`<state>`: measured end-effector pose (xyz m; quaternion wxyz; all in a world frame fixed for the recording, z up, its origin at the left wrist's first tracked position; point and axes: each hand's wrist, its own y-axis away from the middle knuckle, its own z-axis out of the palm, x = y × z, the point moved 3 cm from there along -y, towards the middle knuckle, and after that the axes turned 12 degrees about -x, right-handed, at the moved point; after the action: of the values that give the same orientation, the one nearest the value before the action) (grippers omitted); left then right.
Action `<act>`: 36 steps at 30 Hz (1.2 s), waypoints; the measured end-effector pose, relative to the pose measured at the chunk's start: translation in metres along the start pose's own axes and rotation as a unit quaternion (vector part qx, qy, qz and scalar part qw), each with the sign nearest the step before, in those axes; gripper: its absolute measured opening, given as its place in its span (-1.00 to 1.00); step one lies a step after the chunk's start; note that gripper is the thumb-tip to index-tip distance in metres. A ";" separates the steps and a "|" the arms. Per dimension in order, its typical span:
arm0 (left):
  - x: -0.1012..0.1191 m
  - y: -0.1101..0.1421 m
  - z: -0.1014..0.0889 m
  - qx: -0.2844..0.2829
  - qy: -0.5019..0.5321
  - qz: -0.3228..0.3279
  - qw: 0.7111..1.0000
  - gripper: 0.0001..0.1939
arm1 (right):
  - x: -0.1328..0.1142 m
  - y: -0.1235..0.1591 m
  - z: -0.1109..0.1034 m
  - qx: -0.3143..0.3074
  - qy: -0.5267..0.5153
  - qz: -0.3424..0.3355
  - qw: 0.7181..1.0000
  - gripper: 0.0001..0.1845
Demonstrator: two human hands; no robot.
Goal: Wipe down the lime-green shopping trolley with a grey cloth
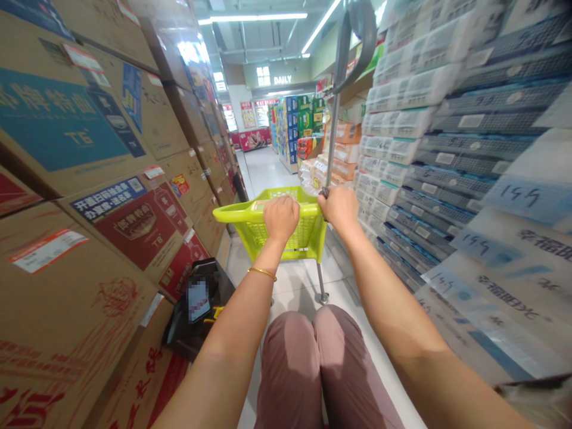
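Note:
A lime-green plastic shopping trolley (pixel 295 238) stands in front of my knees, its basket on a thin metal pole (pixel 331 137) topped by a grey loop handle (pixel 370 47). My left hand (pixel 281 217) is closed over the near rim of the basket, knuckles up. At the basket's right corner my right hand (pixel 340 208) is closed beside the pole, with a small dark fitting (pixel 324 192) at its fingers. Whether those fingers wrap the pole, the rim or both is partly hidden.
Stacked cardboard cartons (pixel 125 214) wall the left side. A black container (pixel 201 268) with a blurred card stands by them. On the right rise stacks of wrapped white packs (pixel 402 101) and grey-blue packs (pixel 473 149). Pale floor (pixel 263 164) runs ahead toward coloured boxes (pixel 292 131).

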<state>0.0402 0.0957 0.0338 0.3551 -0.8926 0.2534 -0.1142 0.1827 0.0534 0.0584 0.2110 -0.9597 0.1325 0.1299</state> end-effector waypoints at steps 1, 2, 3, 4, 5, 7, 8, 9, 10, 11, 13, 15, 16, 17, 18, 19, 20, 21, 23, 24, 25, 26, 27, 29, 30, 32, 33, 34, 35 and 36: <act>0.001 0.000 0.000 0.001 0.000 0.001 1.000 -0.64 | 0.006 -0.005 -0.001 -0.017 -0.004 0.001 1.000 -0.66; 0.001 -0.001 0.000 0.003 0.000 0.001 1.000 -0.64 | 0.011 -0.009 -0.002 -0.035 -0.009 -0.004 0.999 -0.66; 0.001 -0.001 0.000 0.004 0.001 0.000 1.000 -0.64 | 0.015 -0.013 -0.002 -0.053 -0.015 -0.013 0.998 -0.66; 0.001 -0.001 0.000 0.005 0.001 -0.003 1.000 -0.65 | 0.017 -0.016 -0.002 -0.067 -0.018 -0.024 0.997 -0.66; 0.000 -0.002 0.001 0.005 0.002 -0.005 1.000 -0.65 | 0.019 -0.018 -0.002 -0.074 -0.017 -0.032 0.997 -0.66; -0.001 -0.001 0.001 0.006 0.004 -0.007 1.000 -0.65 | 0.018 -0.018 -0.003 -0.067 -0.006 -0.038 0.997 -0.67; -0.002 -0.001 0.001 0.005 0.004 -0.008 1.000 -0.66 | 0.016 -0.016 -0.004 -0.058 0.001 -0.037 0.998 -0.67; -0.003 -0.001 0.001 0.005 0.004 -0.009 1.000 -0.66 | 0.014 -0.014 -0.004 -0.051 0.006 -0.035 0.998 -0.67; -0.004 0.000 0.001 0.005 0.003 -0.010 1.000 -0.66 | 0.011 -0.011 -0.005 -0.044 0.008 -0.034 0.998 -0.67; -0.006 0.000 0.001 0.007 0.003 -0.013 1.000 -0.67 | 0.009 -0.008 -0.005 -0.040 0.009 -0.035 0.999 -0.68; -0.010 0.002 0.000 0.009 0.005 -0.015 1.000 -0.66 | 0.003 -0.001 -0.006 -0.032 0.007 -0.038 0.999 -0.68; -0.014 0.004 -0.001 0.008 0.010 -0.013 1.000 -0.65 | -0.002 0.006 -0.006 -0.022 0.006 -0.041 0.999 -0.69; -0.017 0.005 -0.002 0.005 0.013 -0.010 1.000 -0.65 | -0.004 0.009 -0.006 -0.017 0.006 -0.043 0.999 -0.70; -0.019 0.006 -0.002 0.001 0.014 -0.007 1.000 -0.65 | -0.007 0.012 -0.006 -0.012 0.006 -0.045 0.999 -0.70; -0.022 0.006 -0.003 -0.003 0.014 -0.004 1.000 -0.65 | -0.010 0.015 -0.006 -0.008 0.006 -0.047 0.999 -0.70; -0.024 0.007 -0.004 -0.005 0.014 0.000 1.000 -0.65 | -0.013 0.018 -0.006 -0.004 0.006 -0.049 0.999 -0.70; -0.027 0.007 -0.006 -0.006 0.013 0.004 1.000 -0.65 | -0.016 0.021 -0.007 -0.002 0.005 -0.050 0.999 -0.71; -0.030 0.007 -0.007 -0.006 0.012 0.007 1.000 -0.66 | -0.019 0.025 -0.008 0.000 0.003 -0.050 0.999 -0.71; -0.035 0.007 -0.011 -0.009 0.013 0.014 1.000 -0.67 | -0.025 0.031 -0.009 0.003 -0.002 -0.052 0.999 -0.72; -0.037 0.007 -0.013 -0.011 0.014 0.018 1.000 -0.68 | -0.028 0.034 -0.010 0.005 -0.003 -0.056 0.998 -0.72; -0.037 0.007 -0.016 -0.012 0.014 0.021 1.000 -0.69 | -0.030 0.037 -0.010 0.007 -0.005 -0.059 0.998 -0.73; -0.036 0.007 -0.019 -0.011 0.011 0.022 1.000 -0.70 | -0.033 0.040 -0.010 0.010 -0.006 -0.064 0.998 -0.73; -0.034 0.008 -0.023 -0.007 0.007 0.024 1.000 -0.70 | -0.035 0.041 -0.010 0.013 -0.008 -0.071 0.997 -0.73; -0.024 0.009 -0.030 0.000 -0.005 0.027 1.000 -0.70 | -0.037 0.044 -0.008 0.021 -0.013 -0.086 0.996 -0.73; -0.016 0.009 -0.032 -0.006 -0.006 0.035 0.999 -0.71 | -0.037 0.044 -0.006 0.026 -0.018 -0.097 0.995 -0.73; 0.000 0.011 -0.033 -0.040 0.005 0.043 0.998 -0.70 | -0.037 0.043 -0.003 0.032 -0.037 -0.125 0.991 -0.71; 0.007 0.012 -0.032 -0.063 0.011 0.027 0.998 -0.66 | -0.036 0.043 -0.001 0.033 -0.052 -0.141 0.988 -0.70; 0.012 0.013 -0.031 -0.076 0.018 0.001 0.997 -0.62 | -0.035 0.043 0.001 0.033 -0.068 -0.157 0.985 -0.69; 0.015 0.015 -0.029 -0.084 0.023 -0.019 0.996 -0.59 | -0.034 0.043 0.003 0.033 -0.084 -0.173 0.981 -0.69; 0.018 0.017 -0.028 -0.086 0.025 -0.029 0.996 -0.57 | -0.033 0.043 0.004 0.035 -0.097 -0.187 0.977 -0.69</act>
<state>0.0384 0.0599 0.0427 0.2673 -0.9236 0.2447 -0.1251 0.1376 0.0238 0.0491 0.2773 -0.9422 -0.0655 0.1763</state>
